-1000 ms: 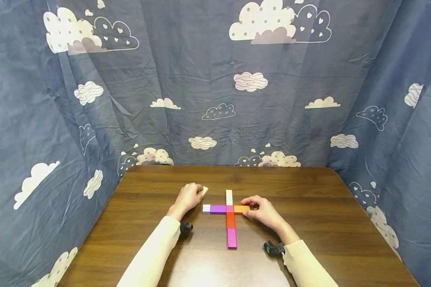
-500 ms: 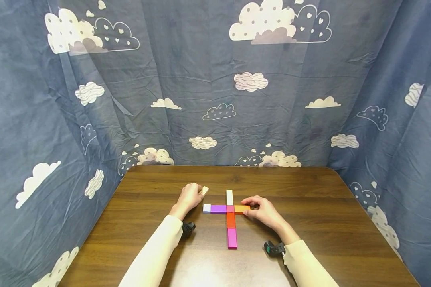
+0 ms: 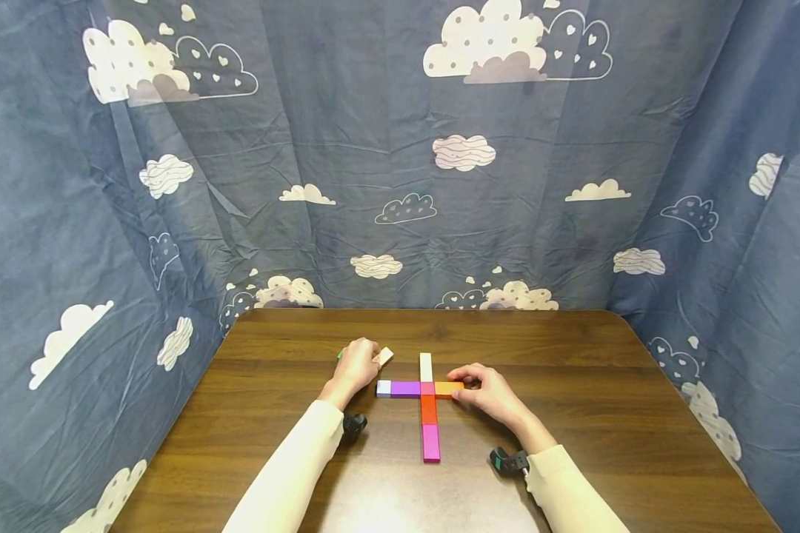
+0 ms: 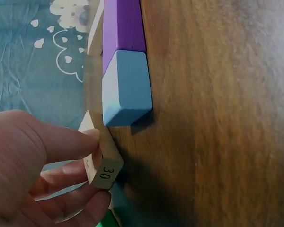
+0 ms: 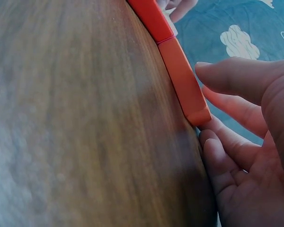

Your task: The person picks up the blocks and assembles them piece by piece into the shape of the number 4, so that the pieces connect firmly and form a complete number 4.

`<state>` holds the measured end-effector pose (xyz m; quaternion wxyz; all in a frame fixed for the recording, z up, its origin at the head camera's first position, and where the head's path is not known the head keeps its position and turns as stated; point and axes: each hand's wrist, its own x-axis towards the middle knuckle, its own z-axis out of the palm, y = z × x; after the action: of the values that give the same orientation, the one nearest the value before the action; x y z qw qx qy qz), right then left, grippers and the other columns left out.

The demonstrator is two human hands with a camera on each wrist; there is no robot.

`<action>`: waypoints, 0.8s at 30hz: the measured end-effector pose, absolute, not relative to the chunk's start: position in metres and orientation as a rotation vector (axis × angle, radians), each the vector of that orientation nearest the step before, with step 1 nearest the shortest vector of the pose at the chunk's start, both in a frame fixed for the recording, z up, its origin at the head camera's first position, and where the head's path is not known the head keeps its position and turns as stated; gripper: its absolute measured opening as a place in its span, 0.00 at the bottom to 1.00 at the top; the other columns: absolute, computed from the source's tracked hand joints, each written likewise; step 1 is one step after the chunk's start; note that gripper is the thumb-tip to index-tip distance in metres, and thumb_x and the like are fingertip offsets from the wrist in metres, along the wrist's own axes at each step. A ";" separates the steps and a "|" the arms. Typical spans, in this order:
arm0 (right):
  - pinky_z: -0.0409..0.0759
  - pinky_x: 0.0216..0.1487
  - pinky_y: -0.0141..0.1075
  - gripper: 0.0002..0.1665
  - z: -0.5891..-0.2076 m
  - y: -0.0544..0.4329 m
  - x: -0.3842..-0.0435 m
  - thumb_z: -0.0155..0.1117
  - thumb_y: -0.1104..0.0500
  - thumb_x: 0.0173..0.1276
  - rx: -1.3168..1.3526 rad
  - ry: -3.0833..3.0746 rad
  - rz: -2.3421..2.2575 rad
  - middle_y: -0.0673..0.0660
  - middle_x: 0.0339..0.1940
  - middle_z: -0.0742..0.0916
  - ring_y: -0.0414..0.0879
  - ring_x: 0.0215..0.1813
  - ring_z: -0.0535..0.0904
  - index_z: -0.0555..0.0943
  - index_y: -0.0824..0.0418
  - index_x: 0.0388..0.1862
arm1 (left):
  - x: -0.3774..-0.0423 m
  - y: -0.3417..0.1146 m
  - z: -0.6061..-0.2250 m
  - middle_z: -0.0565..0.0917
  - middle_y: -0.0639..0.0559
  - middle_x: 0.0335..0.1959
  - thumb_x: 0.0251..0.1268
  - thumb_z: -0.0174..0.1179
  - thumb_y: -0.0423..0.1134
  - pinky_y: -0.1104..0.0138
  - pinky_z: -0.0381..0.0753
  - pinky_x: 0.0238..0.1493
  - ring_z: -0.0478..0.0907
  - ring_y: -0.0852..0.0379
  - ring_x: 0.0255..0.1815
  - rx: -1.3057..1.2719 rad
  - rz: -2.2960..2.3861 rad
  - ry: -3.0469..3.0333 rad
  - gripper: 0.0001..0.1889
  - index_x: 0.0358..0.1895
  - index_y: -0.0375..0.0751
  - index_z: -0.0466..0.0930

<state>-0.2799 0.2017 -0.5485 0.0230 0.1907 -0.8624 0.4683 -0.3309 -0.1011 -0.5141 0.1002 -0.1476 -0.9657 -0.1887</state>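
Observation:
My left hand (image 3: 355, 364) pinches a plain wooden block (image 4: 106, 161) between thumb and fingers; the number 30 is printed on its end. Just right of it, a light blue block (image 4: 128, 87) butts against a purple block (image 3: 405, 389). My right hand (image 3: 487, 391) holds the outer end of an orange block (image 5: 184, 80), thumb on the near side and fingers beyond. Blocks lie in a cross on the table: a pink one (image 3: 427, 389) at the centre, a pale one (image 3: 426, 366) above, a red one (image 3: 428, 409) and a magenta one (image 3: 430, 443) below.
A green thing (image 4: 108, 220), mostly hidden, shows behind my left hand. The wooden table (image 3: 547, 333) ends at a cloud-patterned curtain (image 3: 400, 170) at the back and sides. Dark wrist devices sit under both forearms, the right one (image 3: 507, 462) plainly visible.
My left hand has shifted slightly right with the wooden block, towards the pale block. A bit of green now shows behind that hand. My right hand and the cross stay put.

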 end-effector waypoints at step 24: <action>0.78 0.44 0.34 0.17 -0.547 0.202 -0.279 0.75 0.61 0.60 0.584 -2.672 1.449 0.55 0.44 0.86 0.50 0.46 0.81 0.87 0.59 0.49 | -0.334 -0.108 -0.520 0.85 0.54 0.27 0.57 0.73 0.35 0.55 0.79 0.36 0.77 0.54 0.29 -0.435 -0.777 -2.825 0.03 0.33 0.42 0.90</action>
<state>-0.2790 0.2016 -0.5466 0.0232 0.1887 -0.8630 0.4680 -0.3340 -0.1084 -0.5198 0.0897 -0.1462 -0.9499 -0.2612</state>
